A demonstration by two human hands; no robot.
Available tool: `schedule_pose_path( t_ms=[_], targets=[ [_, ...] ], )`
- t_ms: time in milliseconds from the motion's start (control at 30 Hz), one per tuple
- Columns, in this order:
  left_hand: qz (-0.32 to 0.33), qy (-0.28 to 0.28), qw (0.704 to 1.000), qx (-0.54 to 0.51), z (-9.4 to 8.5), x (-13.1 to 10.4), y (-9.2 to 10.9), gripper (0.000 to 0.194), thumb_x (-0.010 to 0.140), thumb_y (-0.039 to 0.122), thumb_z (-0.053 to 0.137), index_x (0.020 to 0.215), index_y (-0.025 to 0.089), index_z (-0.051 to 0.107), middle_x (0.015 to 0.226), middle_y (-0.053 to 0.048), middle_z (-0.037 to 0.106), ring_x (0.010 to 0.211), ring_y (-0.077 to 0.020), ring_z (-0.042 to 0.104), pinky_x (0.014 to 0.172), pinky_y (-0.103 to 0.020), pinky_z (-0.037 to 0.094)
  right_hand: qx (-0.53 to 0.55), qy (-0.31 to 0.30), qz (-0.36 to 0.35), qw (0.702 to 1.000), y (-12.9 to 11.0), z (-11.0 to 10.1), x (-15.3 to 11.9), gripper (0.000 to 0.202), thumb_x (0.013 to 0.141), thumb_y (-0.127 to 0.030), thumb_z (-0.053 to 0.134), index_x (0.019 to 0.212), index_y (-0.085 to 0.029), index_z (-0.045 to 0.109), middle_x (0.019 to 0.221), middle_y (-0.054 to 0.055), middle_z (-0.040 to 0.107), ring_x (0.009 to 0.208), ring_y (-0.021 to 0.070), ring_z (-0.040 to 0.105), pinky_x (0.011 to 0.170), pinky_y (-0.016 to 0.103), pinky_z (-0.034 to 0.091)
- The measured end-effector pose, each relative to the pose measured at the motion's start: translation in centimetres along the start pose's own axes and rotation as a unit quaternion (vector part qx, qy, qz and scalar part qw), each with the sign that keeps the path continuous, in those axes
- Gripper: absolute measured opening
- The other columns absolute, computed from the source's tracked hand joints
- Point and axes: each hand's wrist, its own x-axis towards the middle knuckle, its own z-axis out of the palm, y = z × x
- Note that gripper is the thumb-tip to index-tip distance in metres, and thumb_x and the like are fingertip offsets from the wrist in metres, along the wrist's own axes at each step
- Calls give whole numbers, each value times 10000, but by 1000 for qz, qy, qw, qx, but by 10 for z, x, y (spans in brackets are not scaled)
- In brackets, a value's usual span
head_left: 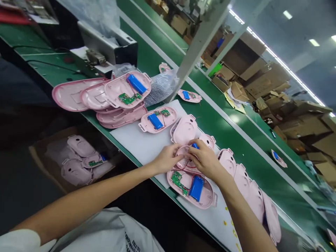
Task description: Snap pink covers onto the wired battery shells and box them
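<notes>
A small pink plastic shell (pixel 182 152) with red wires is between my two hands over the bench. My left hand (pixel 168 159) is closed on its near left edge, fingertips pinched at the rim. On the other side my right hand (pixel 206 161) is closed with its fingers around a blue battery pack (pixel 194 145), partly hidden by them. Just below lies an open pink shell (pixel 207 194) with a green circuit board (pixel 178 180) and a blue battery (pixel 196 188) wired inside. Another pink half shell (pixel 186 130) rests right behind my hands.
Stacked pink shells (pixel 122 115) stand at the left, beside one fitted shell (pixel 159 120) on the white foam sheet (pixel 128 141). A row of pink covers (pixel 243 178) runs along the right. A metal post (pixel 195 45) rises behind. Below the bench sits a carton (pixel 47 159) of shells.
</notes>
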Motion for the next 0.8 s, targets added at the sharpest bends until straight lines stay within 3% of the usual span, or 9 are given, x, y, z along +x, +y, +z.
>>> schedule_pose_path(
  t_ms=[167, 400, 667, 800],
  targets=[
    [-9, -3, 1000, 13, -2, -3, -1, 280, 824, 296, 584, 1065, 158, 623, 825, -14, 637, 642, -135, 557, 547, -221, 426, -66, -13, 6, 998, 5, 0, -3, 176, 940, -258, 447, 906, -210, 613, 1160, 85, 533, 1021, 222, 520, 791, 344, 456],
    [0, 4, 1000, 12, -2, -6, 0, 275, 843, 340, 568, 1040, 159, 629, 790, -10, 625, 657, -143, 556, 562, -225, 426, -30, -42, -7, 999, 5, -7, 0, 211, 961, -251, 410, 899, -219, 609, 1200, 69, 524, 960, 181, 548, 786, 317, 454],
    [-4, 9, 999, 30, -3, -6, 2, 229, 831, 287, 563, 1007, 156, 626, 750, 4, 604, 632, -135, 539, 552, -225, 407, -111, -60, -21, 992, 6, -4, 8, 217, 945, -289, 461, 884, -236, 662, 1159, 55, 561, 990, 186, 540, 659, 281, 416],
    [-2, 9, 999, 36, -4, -7, 3, 213, 833, 287, 562, 988, 156, 627, 742, 1, 616, 634, -140, 550, 555, -229, 412, -146, -49, 7, 988, -2, -4, 13, 200, 912, -320, 528, 815, -239, 682, 1083, 40, 611, 941, 182, 553, 567, 266, 339]
  ],
)
